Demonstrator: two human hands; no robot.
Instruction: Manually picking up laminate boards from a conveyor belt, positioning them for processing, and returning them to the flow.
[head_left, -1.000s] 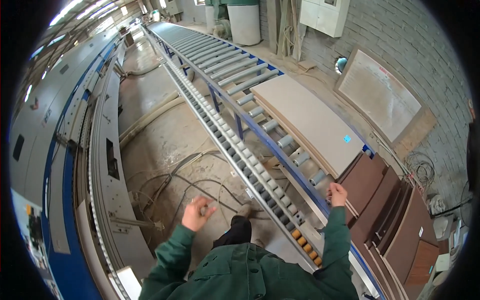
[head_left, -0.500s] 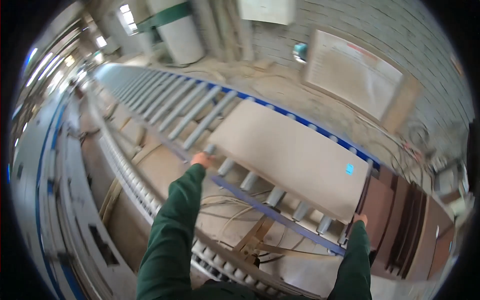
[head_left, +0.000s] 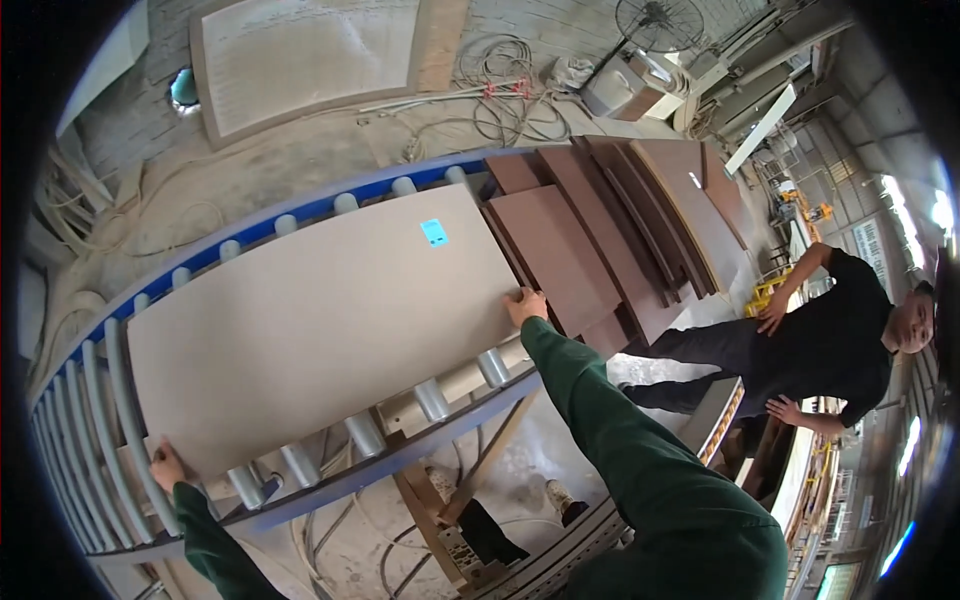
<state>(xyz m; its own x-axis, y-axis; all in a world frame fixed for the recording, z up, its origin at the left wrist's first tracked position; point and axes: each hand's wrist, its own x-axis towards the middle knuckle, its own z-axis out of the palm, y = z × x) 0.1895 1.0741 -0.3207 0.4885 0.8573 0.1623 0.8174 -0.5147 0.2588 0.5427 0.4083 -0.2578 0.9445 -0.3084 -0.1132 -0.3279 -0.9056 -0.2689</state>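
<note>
A large pale beige board (head_left: 320,310) with a small blue sticker (head_left: 434,233) near its far right corner lies flat on the metal rollers of a conveyor. At the board's near left corner, my left hand (head_left: 167,466) grips the edge, fingers curled against it. My right hand (head_left: 526,307) is closed on the right end close to the near corner, with its thumb on the side toward me; some fingertips are hidden. Just beyond that end lie brown boards (head_left: 560,250), close to my right knuckles.
The roller conveyor has a blue far rail (head_left: 260,228) and bare rollers (head_left: 95,440) at left. A person in black (head_left: 800,330) stands at right, hands on hips. Coiled hoses (head_left: 505,90), a fan (head_left: 658,22) and a framed board (head_left: 305,60) are along the wall.
My view has swung to the right, bringing the brown boards and the standing person into sight. Both hands stay at the board's near corners; the left has closed in on its corner.
</note>
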